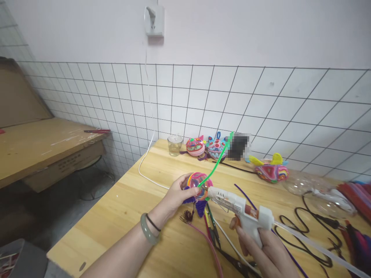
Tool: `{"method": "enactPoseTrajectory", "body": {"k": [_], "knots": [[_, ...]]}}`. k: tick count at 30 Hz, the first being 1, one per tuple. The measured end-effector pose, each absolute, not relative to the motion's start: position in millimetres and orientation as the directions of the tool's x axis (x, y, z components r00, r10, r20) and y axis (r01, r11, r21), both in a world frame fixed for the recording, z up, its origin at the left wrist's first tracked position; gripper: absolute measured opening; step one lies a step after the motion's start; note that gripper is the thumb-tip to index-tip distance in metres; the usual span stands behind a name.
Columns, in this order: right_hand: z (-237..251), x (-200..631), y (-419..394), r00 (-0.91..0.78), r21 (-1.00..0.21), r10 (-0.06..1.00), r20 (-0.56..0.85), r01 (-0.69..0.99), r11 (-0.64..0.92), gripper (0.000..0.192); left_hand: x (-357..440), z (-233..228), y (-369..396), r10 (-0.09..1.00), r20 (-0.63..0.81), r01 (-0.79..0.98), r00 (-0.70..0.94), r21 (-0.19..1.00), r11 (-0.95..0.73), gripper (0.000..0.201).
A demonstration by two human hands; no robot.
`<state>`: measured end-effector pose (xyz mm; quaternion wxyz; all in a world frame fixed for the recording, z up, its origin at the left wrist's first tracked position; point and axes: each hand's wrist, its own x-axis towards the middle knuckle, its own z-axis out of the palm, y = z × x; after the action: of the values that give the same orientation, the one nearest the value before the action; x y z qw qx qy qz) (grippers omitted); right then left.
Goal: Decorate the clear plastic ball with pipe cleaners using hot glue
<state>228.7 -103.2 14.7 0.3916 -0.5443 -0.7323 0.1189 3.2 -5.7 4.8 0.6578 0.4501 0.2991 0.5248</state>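
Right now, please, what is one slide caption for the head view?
Left hand holds a purple-trimmed ornament; right hand points a hot-glue gun at it.

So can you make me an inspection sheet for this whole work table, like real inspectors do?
Surface: wooden table, with a dark mark near its front left corner.
Job's things: white glue gun, nozzle at the colourful round ornament; green strip sticking up there.
Clutter: glass cup, more decorated ornaments along the back, clear plastic pieces at right; one dark patch is pixelated, can't tell what.
Hands: left hand holds the ornament, thumb close to the nozzle; right hand grips the glue gun.
Cables: white cable hangs from the wall socket onto the table; black cord lies looped at right.
Surroundings: tiled wall, second table, grey bin.
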Motion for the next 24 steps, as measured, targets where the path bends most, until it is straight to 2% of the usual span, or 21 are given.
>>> {"method": "enactPoseTrajectory", "body": {"k": [9, 13, 18, 24], "knots": [[11.6, 230.2, -102.5, -0.134, -0.639, 0.922, 0.363, 0.684, 0.351, 0.034, 2.7, 6.3, -6.0, 0.961, 0.060, -0.428, 0.269, 0.901, 0.064, 0.053], [11.2, 231.0, -103.4, -0.105, -0.610, 0.909, 0.402, 0.710, 0.352, 0.034, 2.9, 7.4, -6.6, 0.960, 0.067, -0.426, 0.272, 0.903, 0.058, 0.052], [10.4, 233.7, -104.5, -0.115, -0.604, 0.926, 0.360, 0.727, 0.326, 0.036, 2.9, 8.3, -7.1, 0.961, 0.071, -0.432, 0.268, 0.900, 0.054, 0.052], [12.0, 233.9, -104.6, -0.099, -0.609, 0.913, 0.395, 0.716, 0.341, 0.038, 1.7, 8.8, -6.6, 0.961, 0.062, -0.439, 0.268, 0.896, 0.065, 0.052]]}}
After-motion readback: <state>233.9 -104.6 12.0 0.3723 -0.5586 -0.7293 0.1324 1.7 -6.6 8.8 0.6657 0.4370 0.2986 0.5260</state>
